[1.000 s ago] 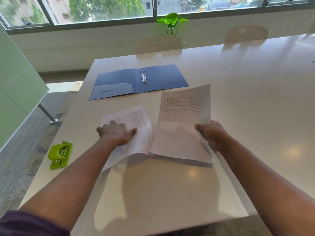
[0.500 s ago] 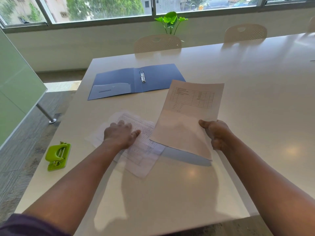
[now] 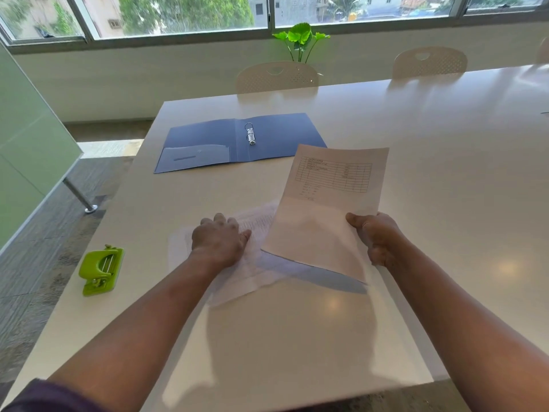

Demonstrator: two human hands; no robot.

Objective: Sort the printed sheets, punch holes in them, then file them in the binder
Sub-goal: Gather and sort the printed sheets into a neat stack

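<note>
My right hand point(image 3: 375, 237) pinches the lower right edge of a printed sheet with a table on it point(image 3: 326, 203), lifted clear of the white table point(image 3: 445, 162) and tilted. My left hand point(image 3: 219, 240) rests palm down on a blurred stack of printed sheets point(image 3: 255, 263) lying on the table. The blue binder point(image 3: 237, 141) lies open farther back, its metal rings point(image 3: 250, 134) at the spine. A green hole punch point(image 3: 101, 270) sits near the table's left edge.
Two pale chairs point(image 3: 277, 75) point(image 3: 429, 62) stand behind the table's far side, with a green plant point(image 3: 300, 37) by the window. A green glass partition point(image 3: 26, 150) and its metal post point(image 3: 78, 196) stand on the floor at the left.
My right hand has lifted the tabled sheet up and to the right, away from the stack. My left hand has slid the stack on the table and turned it.
</note>
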